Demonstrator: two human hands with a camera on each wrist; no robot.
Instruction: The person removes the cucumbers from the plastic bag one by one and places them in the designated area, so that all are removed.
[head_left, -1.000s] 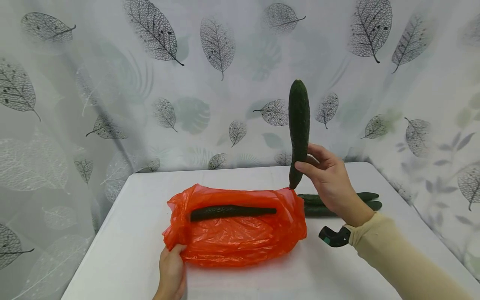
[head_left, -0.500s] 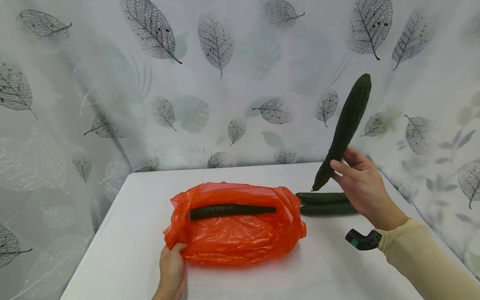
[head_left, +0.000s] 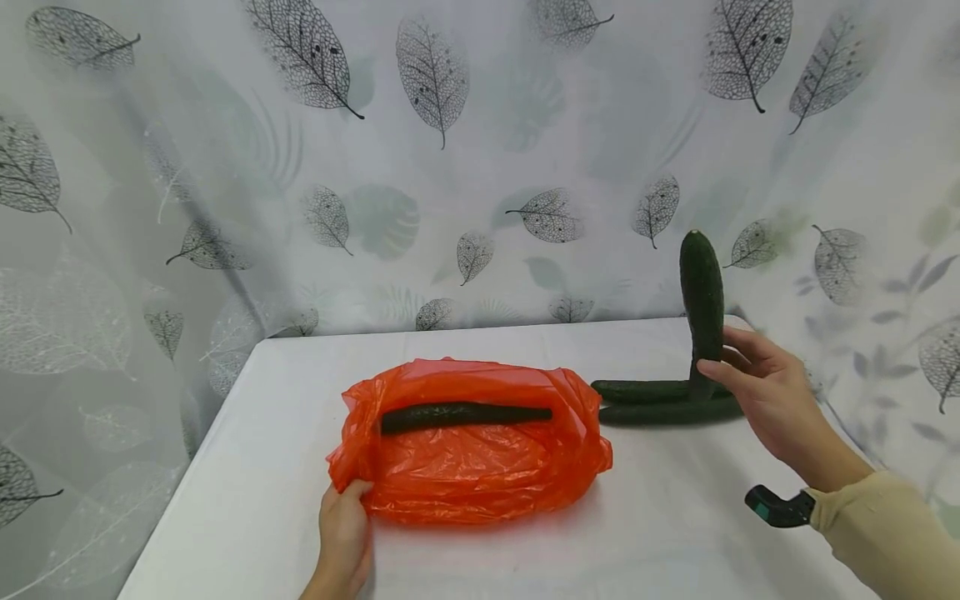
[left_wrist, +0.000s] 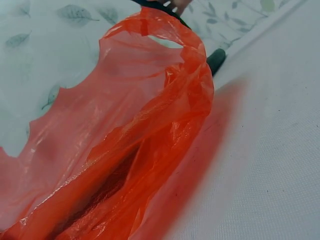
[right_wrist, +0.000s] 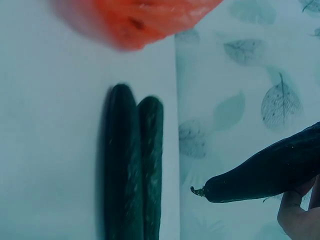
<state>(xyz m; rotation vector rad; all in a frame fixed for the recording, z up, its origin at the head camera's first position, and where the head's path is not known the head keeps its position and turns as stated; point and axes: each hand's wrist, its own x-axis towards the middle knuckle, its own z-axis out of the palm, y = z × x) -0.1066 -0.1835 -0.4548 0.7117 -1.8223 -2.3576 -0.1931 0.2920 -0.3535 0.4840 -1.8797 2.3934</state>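
Note:
My right hand [head_left: 772, 404] holds a dark green cucumber [head_left: 702, 292] near its lower end, roughly upright above the table. Two more cucumbers [head_left: 641, 391] lie side by side beneath it; the right wrist view shows this pair [right_wrist: 122, 165] apart from the held cucumber [right_wrist: 265, 170], whose stem end points left. An orange-red plastic bag [head_left: 480, 487] rests in the middle with its mouth spread. One cucumber [head_left: 465, 414] lies across that opening. With thumb and fingers, my left hand [head_left: 343, 529] pinches the bag's lower left edge. Bag film [left_wrist: 145, 110] fills much of the left wrist view.
A white table [head_left: 240, 467] bears everything, its back edge against a leaf-printed curtain [head_left: 480, 167]. A black wrist device [head_left: 780, 507] sits at the right sleeve's cuff [head_left: 847, 500].
My right hand has carried the cucumber rightward from over the bag's right end, then lowered it over the two cucumbers. It tilted on the way and is nearly upright now. My left hand keeps its place.

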